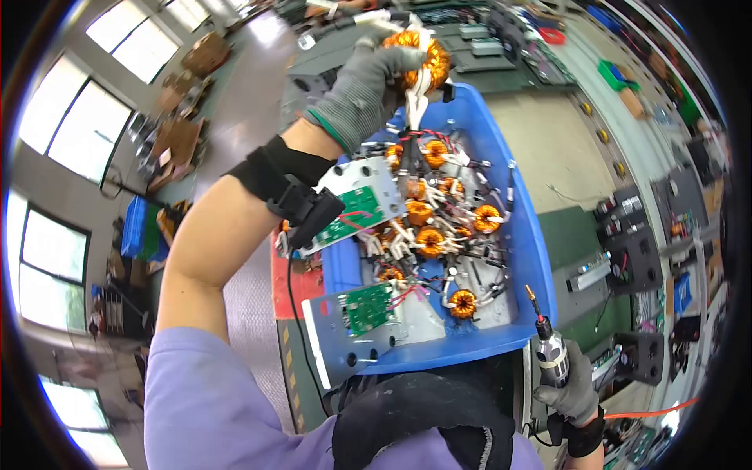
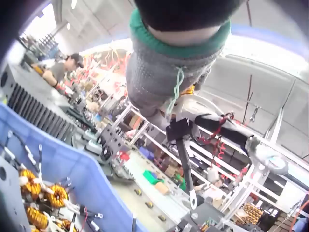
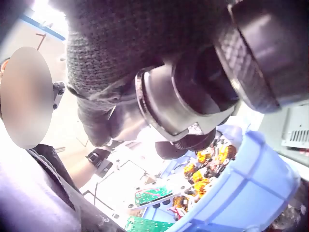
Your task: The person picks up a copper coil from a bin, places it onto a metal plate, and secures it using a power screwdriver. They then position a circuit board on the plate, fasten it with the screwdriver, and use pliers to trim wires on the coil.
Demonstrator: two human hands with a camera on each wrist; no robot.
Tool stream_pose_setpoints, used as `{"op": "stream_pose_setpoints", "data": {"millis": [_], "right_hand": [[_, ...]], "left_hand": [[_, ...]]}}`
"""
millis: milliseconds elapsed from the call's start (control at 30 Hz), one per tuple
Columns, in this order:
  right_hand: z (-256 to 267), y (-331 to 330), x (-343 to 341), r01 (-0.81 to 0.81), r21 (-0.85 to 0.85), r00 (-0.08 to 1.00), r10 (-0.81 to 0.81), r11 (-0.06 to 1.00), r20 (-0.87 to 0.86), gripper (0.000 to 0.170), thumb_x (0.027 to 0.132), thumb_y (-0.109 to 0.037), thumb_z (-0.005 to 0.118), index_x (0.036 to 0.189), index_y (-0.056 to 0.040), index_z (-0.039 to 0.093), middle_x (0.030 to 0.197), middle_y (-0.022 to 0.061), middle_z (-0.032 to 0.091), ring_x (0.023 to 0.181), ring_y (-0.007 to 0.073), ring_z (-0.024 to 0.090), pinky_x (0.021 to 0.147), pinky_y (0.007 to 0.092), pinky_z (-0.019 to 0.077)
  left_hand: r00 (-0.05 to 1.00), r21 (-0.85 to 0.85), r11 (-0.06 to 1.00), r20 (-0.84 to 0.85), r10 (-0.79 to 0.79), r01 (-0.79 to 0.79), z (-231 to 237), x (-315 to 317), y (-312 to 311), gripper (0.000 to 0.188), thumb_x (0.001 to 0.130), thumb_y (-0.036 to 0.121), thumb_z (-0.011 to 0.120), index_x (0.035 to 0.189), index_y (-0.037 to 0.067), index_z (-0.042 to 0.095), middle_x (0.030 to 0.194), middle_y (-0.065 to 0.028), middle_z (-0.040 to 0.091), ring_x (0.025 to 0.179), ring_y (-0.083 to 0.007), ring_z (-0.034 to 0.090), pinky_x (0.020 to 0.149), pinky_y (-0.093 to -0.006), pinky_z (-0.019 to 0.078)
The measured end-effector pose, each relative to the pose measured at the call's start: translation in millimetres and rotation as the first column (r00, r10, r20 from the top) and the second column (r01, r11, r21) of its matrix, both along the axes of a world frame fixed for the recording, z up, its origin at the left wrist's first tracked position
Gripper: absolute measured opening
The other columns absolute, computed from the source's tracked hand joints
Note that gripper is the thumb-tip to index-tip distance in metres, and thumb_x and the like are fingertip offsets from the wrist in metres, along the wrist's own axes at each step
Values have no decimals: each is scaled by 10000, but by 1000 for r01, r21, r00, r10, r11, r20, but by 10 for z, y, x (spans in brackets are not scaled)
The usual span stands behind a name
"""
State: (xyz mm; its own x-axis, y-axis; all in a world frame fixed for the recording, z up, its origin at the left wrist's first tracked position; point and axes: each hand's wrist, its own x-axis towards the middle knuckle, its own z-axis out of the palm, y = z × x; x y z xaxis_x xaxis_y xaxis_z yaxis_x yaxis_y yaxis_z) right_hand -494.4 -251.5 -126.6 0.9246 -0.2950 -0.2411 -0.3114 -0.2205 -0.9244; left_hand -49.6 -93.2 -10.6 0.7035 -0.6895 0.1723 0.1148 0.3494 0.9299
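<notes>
In the head view my gloved left hand (image 1: 368, 82) grips a large copper-wound toroidal coil (image 1: 432, 64), raised over the far end of a blue bin (image 1: 540, 266). White-sleeved leads with ring terminals hang from this coil. Low at the right, my gloved right hand (image 1: 578, 384) holds a power screwdriver (image 1: 552, 356), its bit pointing up and away from me. The right wrist view shows the screwdriver's metal body (image 3: 164, 96) close up under the glove. Several smaller toroidal coils (image 1: 429, 241) lie in the bin among tangled leads.
Two metal plates with green circuit boards (image 1: 368, 309) lean on the bin's left side. Right of the bin, a workbench carries dark metal housings (image 1: 634, 274). An orange hose (image 1: 650, 413) runs off to the right. Another person (image 2: 65, 67) is in the background.
</notes>
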Motion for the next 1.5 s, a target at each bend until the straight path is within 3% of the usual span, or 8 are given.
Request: {"op": "stream_pose_setpoints", "data": {"millis": [133,167,500,900,1100,1300,1367,1500], "right_hand": [[64,145,444,-235,-137,972,236,962,-11,909,540,-475,943,1187,23,542,819,58,641,769,128,609,706,317,517],[107,230,564,-288,-133,957,288,948,-18,909,540,-475,943,1187,23,542,819,58,641,769,128,609,706,317,517],[167,778,1499,-684,-419,703,692,597,-162,852,503,-364,933,1188,-23,558,857,181,680,773,380,674,683,402,520],[226,1031,1810,-794,-533,522,778,293,-349,823,520,-403,901,1179,-42,565,777,166,651,706,383,638,649,439,490],[232,1182,1836,-709,-667,566,749,229,-344,841,503,-390,902,1187,-37,564,851,153,672,760,370,643,677,442,484],[287,1215,1843,-634,-767,553,752,99,-359,775,483,-277,877,1150,-31,570,878,150,673,753,359,653,674,411,506],[257,1192,1837,-646,-753,560,748,126,-355,854,535,-517,877,1157,-20,570,880,153,668,745,365,639,685,425,486],[271,1248,1850,-639,-758,559,755,128,-344,830,546,-498,875,1159,-27,573,864,146,671,716,355,642,651,415,486]], "left_hand": [[899,-209,885,-52,-434,415,339,-40,1229,351,906,172,573,1209,-6,560,1153,-142,640,1066,-247,646,990,-388,520],[992,32,998,-117,48,-45,494,-437,1382,235,918,148,576,1141,76,564,1005,-92,647,935,-214,670,753,-389,597],[803,206,894,-392,448,-398,-726,-1929,3517,576,872,341,699,1307,34,478,1154,-137,611,971,-271,668,731,-420,595],[598,58,809,-643,478,-584,-1904,-2675,3062,592,869,200,720,1335,26,400,1236,-143,565,1148,-255,603,981,-392,519],[666,169,876,-589,458,-452,-1874,-2523,3031,574,911,315,698,1352,48,446,1097,-39,609,724,-34,576,551,-170,480],[708,238,892,-545,449,-383,-1903,-2449,3077,495,965,368,606,1336,70,468,974,-23,562,642,-28,510,521,-179,433],[736,248,876,-475,482,-413,-1926,-2396,3071,413,991,236,569,1331,25,467,1194,-66,558,1119,-146,544,984,-310,444],[742,177,847,-415,526,-501,-2015,-2335,3032,369,993,230,557,1294,30,480,1194,-65,561,1141,-144,534,1006,-311,430]]}}
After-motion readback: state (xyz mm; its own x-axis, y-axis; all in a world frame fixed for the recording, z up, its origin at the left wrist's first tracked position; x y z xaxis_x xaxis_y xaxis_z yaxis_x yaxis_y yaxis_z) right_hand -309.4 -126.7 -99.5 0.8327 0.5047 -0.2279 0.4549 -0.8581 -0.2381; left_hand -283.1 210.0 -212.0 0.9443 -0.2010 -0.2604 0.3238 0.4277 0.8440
